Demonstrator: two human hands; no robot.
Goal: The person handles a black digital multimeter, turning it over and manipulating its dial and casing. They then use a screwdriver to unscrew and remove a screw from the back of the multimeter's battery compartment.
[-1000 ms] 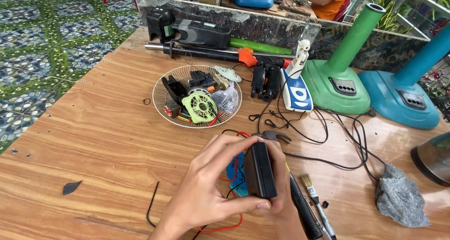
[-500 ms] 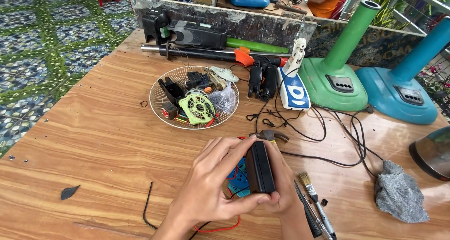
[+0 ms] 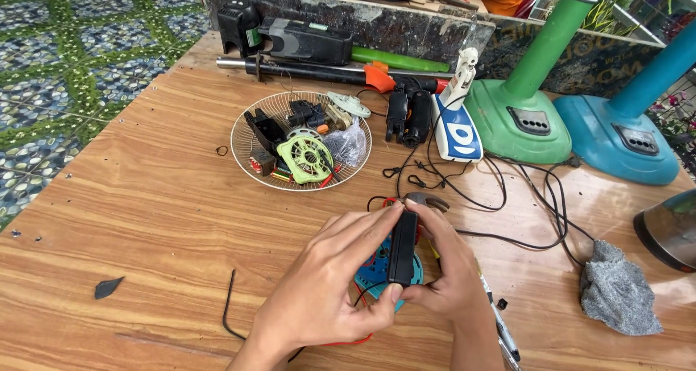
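where both hands (image 3: pixel 377 277) pinch: slim black block (image 3: pixel 402 248), upright.

Wire basket (image 3: pixel 246 169) of parts, green fan base (image 3: pixel 518 117)

Left hand (image 3: pixel 326 284) comes in from lower left, palm down, index finger stretched forward, thumb tucked under toward the right hand. Right hand (image 3: pixel 449 269) sits just beside it, fingers curled, fingertips meeting the left's. Both forearms enter from the bottom edge, wrists near level.
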